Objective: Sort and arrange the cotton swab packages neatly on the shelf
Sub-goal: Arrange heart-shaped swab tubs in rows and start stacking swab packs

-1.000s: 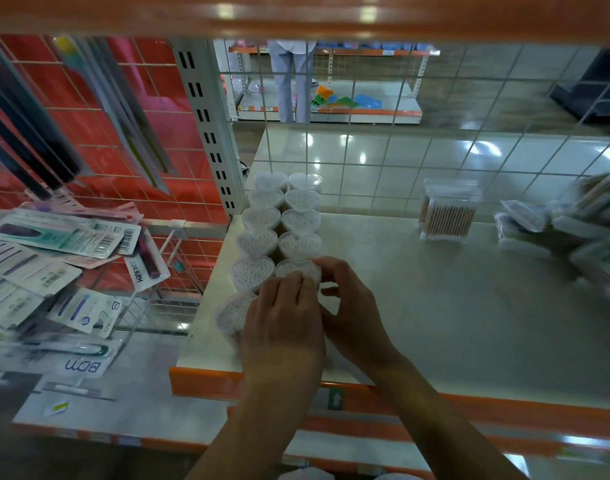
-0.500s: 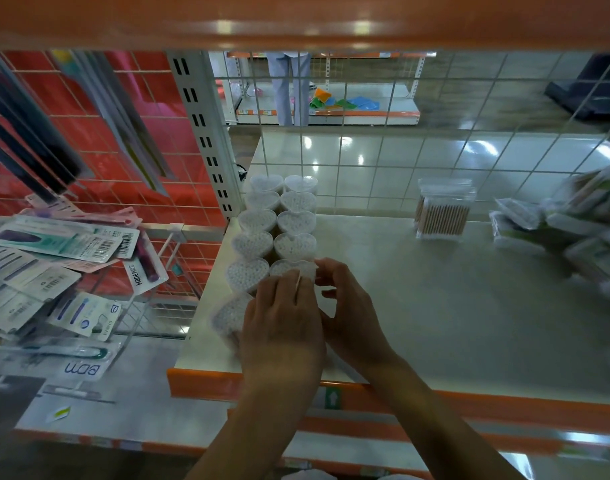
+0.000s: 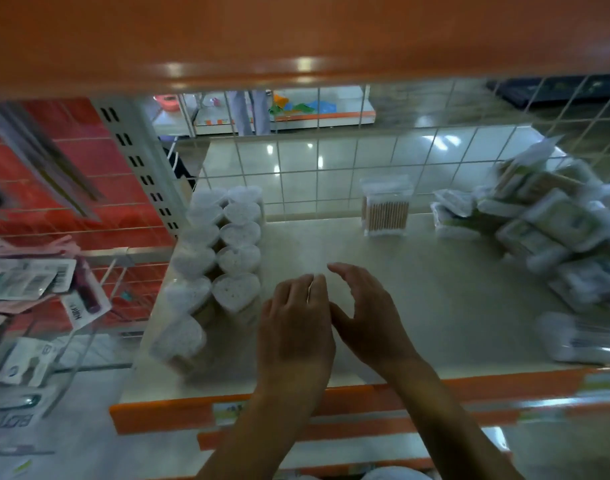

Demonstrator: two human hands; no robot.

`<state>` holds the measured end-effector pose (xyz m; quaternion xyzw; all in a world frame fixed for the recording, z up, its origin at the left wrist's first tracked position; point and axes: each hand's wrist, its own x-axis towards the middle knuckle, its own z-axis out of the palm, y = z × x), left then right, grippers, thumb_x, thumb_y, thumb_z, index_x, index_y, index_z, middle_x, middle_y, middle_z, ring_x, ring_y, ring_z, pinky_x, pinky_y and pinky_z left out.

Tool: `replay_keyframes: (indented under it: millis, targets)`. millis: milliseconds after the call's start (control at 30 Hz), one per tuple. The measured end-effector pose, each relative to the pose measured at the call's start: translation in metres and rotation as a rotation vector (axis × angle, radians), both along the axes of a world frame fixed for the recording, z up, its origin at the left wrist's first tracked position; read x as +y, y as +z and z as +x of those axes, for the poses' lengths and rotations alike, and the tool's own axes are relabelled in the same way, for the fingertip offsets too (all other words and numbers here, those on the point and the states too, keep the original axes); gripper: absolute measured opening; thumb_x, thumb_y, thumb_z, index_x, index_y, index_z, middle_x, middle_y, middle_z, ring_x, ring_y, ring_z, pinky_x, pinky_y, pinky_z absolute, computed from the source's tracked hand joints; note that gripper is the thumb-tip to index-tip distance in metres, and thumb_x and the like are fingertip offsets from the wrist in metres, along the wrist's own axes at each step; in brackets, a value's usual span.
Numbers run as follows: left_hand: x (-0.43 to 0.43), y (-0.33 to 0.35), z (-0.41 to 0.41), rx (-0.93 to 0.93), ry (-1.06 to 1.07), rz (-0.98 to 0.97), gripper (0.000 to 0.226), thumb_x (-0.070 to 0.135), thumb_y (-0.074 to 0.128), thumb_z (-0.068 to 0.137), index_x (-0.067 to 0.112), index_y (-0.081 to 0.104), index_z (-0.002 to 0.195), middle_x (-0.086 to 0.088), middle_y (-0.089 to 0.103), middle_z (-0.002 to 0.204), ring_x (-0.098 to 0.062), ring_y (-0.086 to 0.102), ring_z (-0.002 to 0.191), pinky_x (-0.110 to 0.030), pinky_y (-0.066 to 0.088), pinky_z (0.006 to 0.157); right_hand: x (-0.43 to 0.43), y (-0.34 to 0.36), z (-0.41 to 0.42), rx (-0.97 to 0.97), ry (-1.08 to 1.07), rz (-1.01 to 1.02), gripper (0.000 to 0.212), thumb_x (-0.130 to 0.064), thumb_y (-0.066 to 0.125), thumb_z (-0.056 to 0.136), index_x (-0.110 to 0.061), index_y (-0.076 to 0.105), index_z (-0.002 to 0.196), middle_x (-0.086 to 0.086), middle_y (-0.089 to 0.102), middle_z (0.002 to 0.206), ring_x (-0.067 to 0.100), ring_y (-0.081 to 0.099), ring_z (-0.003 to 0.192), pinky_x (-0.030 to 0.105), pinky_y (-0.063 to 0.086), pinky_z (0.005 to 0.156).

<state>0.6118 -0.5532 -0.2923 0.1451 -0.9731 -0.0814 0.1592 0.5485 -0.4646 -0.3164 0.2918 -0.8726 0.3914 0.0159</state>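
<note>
Lifting clear of the heart boxes, gripped a second ago: left hand and right hand, fingers loose, empty, side by side over bare shelf. Boxes left standing in two rows at shelf's left end. Likely finished there; heap of packs at right unsorted yet.

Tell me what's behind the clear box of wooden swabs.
The wire grid back stands behind the box; tiled floor shows through. The box hides the grid's foot there.
</note>
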Motion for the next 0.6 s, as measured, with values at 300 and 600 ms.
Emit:
replay_keyframes:
  millis: [300,600]
  targets:
    - [0.052,0.000,-0.037,-0.026,-0.116,0.023,0.053,0.004,0.079,0.063,0.012,0.066,0.113,-0.005,0.069,0.108,-0.025,0.064,0.101,-0.036,0.053,0.080,0.062,0.008,-0.016,-0.006,-0.103,0.141,0.055,-0.018,0.059,0.089,-0.019,0.037,0.139,-0.002,0.041,0.141,0.013,0.033,0.131,0.013,0.020,0.102]
    - [0.100,0.001,-0.065,0.012,-0.255,0.043,0.056,0.005,0.079,0.064,0.014,0.064,0.116,-0.002,0.068,0.106,-0.023,0.064,0.096,-0.033,0.051,0.074,0.121,0.020,-0.037,0.001,-0.238,0.138,0.050,-0.016,0.060,0.088,-0.017,0.044,0.134,0.001,0.044,0.137,0.015,0.035,0.129,0.014,0.020,0.101]
